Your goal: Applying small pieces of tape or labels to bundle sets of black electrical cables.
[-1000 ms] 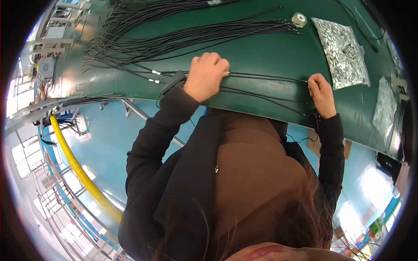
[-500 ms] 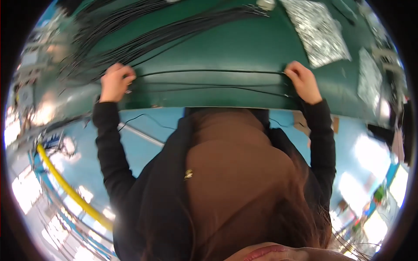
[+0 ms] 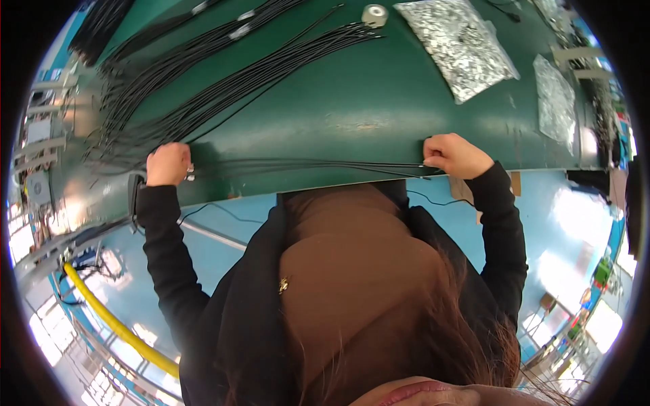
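Along the near edge of the green table (image 3: 352, 101), I've got both hands wide apart, a bunch of thin black wires (image 3: 305, 165) pulled straight between them. Left hand (image 3: 168, 164) is fisted on the left end of the bunch, where small metal tips show just beside the fingers. Right hand (image 3: 455, 155) is closed on the right end, knuckles up, a few strands poking out past it. The wires lie flat on the table surface, running left to right, just inside the near edge.

Farther out, a big fan of black cables (image 3: 223, 74) sweeps from the far middle down to the left side, well apart from the bunch I'm holding. At its far tip sits a small roll of tape (image 3: 374, 14). Far right, I see a shiny silver bag (image 3: 457, 46) lying flat, and a second bag (image 3: 556, 100) near the right rim. Below the table, on the left, a yellow hose (image 3: 108, 318) curves across the blue floor (image 3: 223, 223).
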